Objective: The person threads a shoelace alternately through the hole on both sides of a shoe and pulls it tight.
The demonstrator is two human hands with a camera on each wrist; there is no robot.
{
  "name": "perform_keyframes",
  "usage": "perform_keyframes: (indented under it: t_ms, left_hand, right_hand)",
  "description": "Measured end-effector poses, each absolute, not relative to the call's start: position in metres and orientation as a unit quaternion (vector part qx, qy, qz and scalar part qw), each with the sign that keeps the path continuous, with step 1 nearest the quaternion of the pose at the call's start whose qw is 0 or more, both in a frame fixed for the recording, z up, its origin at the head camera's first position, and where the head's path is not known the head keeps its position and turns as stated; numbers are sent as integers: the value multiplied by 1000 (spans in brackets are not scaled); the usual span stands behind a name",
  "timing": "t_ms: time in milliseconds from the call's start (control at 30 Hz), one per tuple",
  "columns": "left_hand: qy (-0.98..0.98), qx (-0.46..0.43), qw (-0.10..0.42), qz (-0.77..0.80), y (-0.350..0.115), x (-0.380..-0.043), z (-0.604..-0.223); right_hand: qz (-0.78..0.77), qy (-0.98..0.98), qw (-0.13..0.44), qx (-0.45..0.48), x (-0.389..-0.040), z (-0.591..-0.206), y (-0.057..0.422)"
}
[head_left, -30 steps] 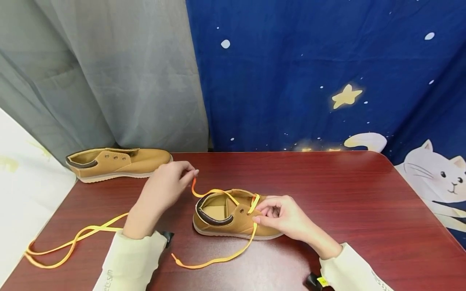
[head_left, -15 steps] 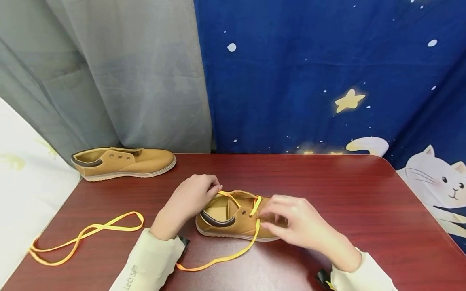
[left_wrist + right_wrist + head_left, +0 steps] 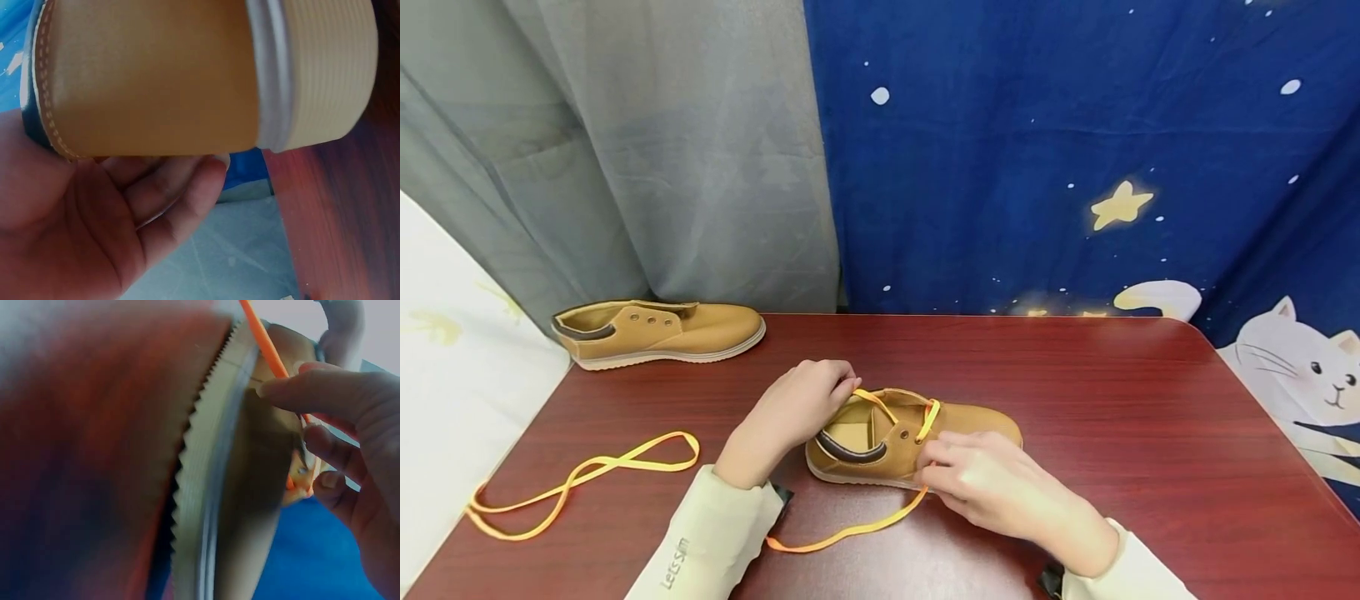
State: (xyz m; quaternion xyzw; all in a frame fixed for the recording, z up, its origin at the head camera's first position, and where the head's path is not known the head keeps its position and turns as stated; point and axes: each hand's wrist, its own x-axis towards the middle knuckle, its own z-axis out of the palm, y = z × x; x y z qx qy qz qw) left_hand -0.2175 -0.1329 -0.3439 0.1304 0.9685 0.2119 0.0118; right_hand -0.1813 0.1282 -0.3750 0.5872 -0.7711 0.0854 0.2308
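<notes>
Head view: laced shoe (image 3: 897, 458) lies between both hands (image 3: 988, 479).

Tan shoe (image 3: 891, 460), yellow lace (image 3: 868, 528), starry blue curtain (image 3: 1000, 175)

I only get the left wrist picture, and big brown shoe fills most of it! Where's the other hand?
Observer: The right hand is at the side of the near shoe, its thumb lying across an orange lace in the right wrist view.
Child: Ooh! Does my shoe have a friend, or is it all alone?
Observer: It has one: in the head view, a matching tan shoe sits at the far left of the table, with no lace in the three eyelets that show.
</notes>
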Motion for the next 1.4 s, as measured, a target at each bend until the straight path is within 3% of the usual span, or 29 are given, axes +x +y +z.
perform_keyframes:
  t_ms: [200,433,1400]
  left_hand:
    - [968,147,17,204,-131,-220,-346]
    - [970,139,24,199,-126,-220,-349]
    - [970,118,22,210,-124,-218,-349]
  right_hand:
    - [-36,-779,265,568,-168,-379,114]
    - [-118,-794,224,554,-153,-379,92]
    - [-107,-797,171,569,-127,-384,-2]
